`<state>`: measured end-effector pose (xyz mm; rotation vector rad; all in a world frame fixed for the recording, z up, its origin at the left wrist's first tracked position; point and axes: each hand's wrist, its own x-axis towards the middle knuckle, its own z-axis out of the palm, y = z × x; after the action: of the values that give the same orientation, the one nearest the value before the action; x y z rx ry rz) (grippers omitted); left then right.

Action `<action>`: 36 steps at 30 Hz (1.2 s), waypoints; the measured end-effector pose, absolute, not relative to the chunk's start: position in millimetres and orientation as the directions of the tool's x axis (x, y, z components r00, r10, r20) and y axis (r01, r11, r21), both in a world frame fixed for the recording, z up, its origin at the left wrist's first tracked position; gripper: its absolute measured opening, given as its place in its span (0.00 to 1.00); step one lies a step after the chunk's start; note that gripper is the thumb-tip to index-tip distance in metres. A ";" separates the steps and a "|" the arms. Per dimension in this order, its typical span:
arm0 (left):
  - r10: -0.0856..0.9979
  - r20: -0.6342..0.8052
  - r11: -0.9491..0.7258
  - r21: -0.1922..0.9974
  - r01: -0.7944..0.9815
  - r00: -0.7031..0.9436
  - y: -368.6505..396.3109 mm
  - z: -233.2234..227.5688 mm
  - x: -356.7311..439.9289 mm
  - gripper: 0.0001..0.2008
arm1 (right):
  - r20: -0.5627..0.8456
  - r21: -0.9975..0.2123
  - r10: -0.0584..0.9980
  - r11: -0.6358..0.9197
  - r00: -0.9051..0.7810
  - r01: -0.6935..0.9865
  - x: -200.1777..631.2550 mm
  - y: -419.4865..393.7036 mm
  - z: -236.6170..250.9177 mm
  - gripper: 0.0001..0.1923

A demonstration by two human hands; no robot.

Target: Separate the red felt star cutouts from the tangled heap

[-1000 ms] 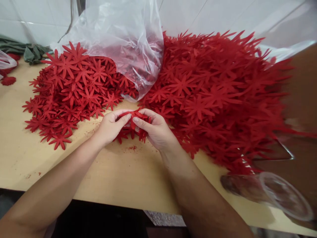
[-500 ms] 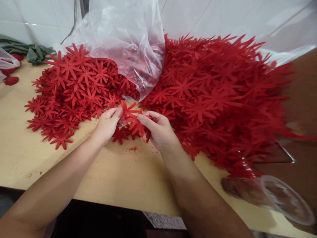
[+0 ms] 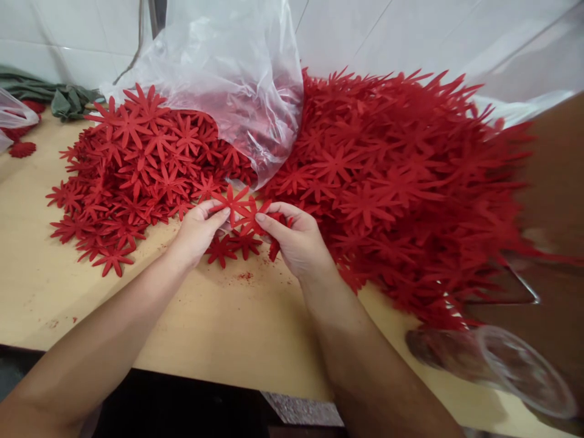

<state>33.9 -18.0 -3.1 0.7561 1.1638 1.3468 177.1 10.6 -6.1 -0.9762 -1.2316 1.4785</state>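
My left hand (image 3: pixel 198 230) pinches a red flower-shaped cutout (image 3: pixel 232 205) with long narrow petals between thumb and fingers. Close beside it, my right hand (image 3: pixel 294 237) is closed on a second red flower cutout (image 3: pixel 250 217), its thumb on top; the two pieces overlap at their petals. More red pieces stick out under my right fingers. Just below the hands, a couple of loose cutouts (image 3: pixel 222 249) lie on the table. Behind my left hand spreads a heap of the same red flowers (image 3: pixel 132 164), and a taller heap (image 3: pixel 387 176) rises to the right.
A clear plastic bag (image 3: pixel 228 67) covers part of the left heap. A clear plastic jar (image 3: pixel 493 365) lies on its side at the right, near a brown board (image 3: pixel 556 182). Dark green cloth (image 3: pixel 68 100) sits at the back left of the wooden table (image 3: pixel 219 334).
My left hand has turned its flower flatter and more face-up, its thumb shifting lower onto the petals. The right hand's flower has tilted up and slightly toward it.
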 end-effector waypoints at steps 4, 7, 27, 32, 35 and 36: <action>0.972 -0.189 0.135 0.935 -0.328 -0.137 -19.6 -2.6 34.7 0.04 | 0.030 -0.991 0.979 0.003 -0.199 -0.132 177.7 10.5 -4.9 0.12; 0.972 -0.184 0.126 0.932 -0.340 -0.144 -20.5 -2.5 34.8 0.04 | 0.078 -0.996 0.976 0.068 -0.202 -0.058 178.3 9.0 -3.5 0.13; 0.961 -0.275 0.243 0.891 -0.383 -0.031 -25.4 -0.4 40.9 0.15 | 0.103 -0.994 0.961 0.091 -0.256 -0.060 174.3 4.5 -0.7 0.15; 0.967 -0.222 0.253 0.877 -0.409 0.121 -29.8 0.5 42.8 0.12 | 0.113 -0.992 0.957 0.126 -0.268 0.032 173.3 5.1 -4.5 0.15; 0.972 -0.226 0.235 0.912 -0.335 0.067 -29.0 0.6 44.2 0.13 | 0.117 -0.990 0.956 0.133 -0.269 0.041 174.4 6.0 -4.6 0.15; 0.973 -0.228 0.229 0.919 -0.322 0.041 -28.5 0.9 44.3 0.11 | 0.120 -0.991 0.957 0.133 -0.263 0.033 175.1 6.6 -3.8 0.16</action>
<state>44.3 -28.5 0.9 0.8007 1.0653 1.1741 175.1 6.6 -3.8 -1.0133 -1.4970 1.2758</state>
